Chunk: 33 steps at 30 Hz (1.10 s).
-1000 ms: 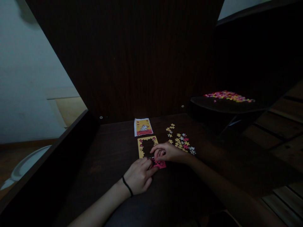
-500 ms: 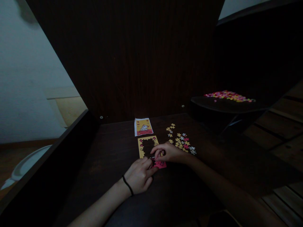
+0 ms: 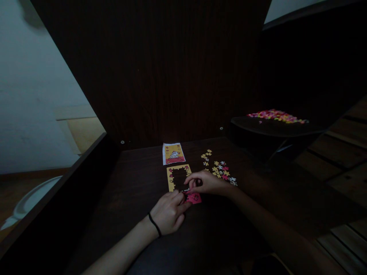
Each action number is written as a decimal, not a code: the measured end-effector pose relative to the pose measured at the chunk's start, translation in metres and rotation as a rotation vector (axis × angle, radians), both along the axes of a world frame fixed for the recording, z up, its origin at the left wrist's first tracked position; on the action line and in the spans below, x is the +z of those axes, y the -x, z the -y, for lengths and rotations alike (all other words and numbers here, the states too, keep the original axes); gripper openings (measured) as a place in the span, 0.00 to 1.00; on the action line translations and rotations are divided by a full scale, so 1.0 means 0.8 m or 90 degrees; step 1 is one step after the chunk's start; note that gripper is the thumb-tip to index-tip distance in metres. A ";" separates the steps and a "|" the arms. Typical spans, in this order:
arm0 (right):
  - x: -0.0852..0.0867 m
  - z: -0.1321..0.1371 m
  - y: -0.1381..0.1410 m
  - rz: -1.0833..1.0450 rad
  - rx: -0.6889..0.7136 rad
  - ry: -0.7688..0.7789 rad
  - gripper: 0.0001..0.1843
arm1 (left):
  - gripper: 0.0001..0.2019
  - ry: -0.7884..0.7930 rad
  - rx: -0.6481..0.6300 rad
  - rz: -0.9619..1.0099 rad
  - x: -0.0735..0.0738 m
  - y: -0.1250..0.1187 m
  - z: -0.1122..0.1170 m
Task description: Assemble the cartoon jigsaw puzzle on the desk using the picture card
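A partly assembled jigsaw puzzle (image 3: 169, 178) lies on the dark wooden surface, with a yellow border, a pink lower part and an open middle. My left hand (image 3: 171, 212), a black band round its wrist, presses on the lower left of the puzzle with curled fingers, hiding that corner. Over the puzzle's lower right side, my right hand (image 3: 208, 182) pinches its thumb and fingertips together at a small puzzle piece (image 3: 186, 190), mostly hidden by the fingers. Behind the puzzle lies a picture sheet (image 3: 174, 153) with a white animal on yellow and pink.
Loose puzzle pieces (image 3: 217, 170), yellow, pink and white, are scattered right of the puzzle. A heap of small colourful bits (image 3: 276, 115) sits on a dark shelf (image 3: 269, 129) at the right. A wooden side board (image 3: 60, 187) bounds the left; a tall panel (image 3: 172, 76) stands behind.
My right hand has shifted slightly to the right, its fingertips still at the puzzle's lower side, and more of the pink part shows. My left hand stays in place.
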State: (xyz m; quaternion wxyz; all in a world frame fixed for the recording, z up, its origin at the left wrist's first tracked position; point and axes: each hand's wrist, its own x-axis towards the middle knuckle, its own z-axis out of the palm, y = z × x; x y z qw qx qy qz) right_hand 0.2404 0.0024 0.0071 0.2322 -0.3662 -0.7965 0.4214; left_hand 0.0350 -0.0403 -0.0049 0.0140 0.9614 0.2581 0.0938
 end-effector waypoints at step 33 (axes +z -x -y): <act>-0.004 -0.004 -0.011 0.097 0.006 0.014 0.11 | 0.21 0.040 0.050 0.003 0.006 -0.003 -0.002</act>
